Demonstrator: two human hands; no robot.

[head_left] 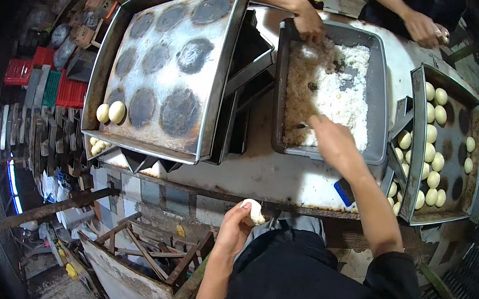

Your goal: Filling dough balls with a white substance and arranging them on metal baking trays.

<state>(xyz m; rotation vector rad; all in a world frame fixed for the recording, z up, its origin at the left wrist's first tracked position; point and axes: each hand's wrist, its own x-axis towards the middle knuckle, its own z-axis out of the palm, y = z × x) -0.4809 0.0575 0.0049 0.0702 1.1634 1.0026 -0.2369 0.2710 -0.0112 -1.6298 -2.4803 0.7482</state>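
Observation:
My left hand is closed round a pale piece of dough, held in front of my body below the table edge. Over the grey plastic tub, my right hand reaches down with its fingers closed. A small dark, shiny bit shows at its fingertips, perhaps a utensil; I cannot make it out. The tub holds a crumbly filling, white shreds to the right and brownish shreds to the left. At the tub's far left corner, a co-worker's hand dips into the brownish filling.
A large metal tray with two dough balls sits raised on stacked trays at left. Another tray with several dough balls stands at right. A blue-edged object lies near the table's front edge. Another co-worker's hand is at far right.

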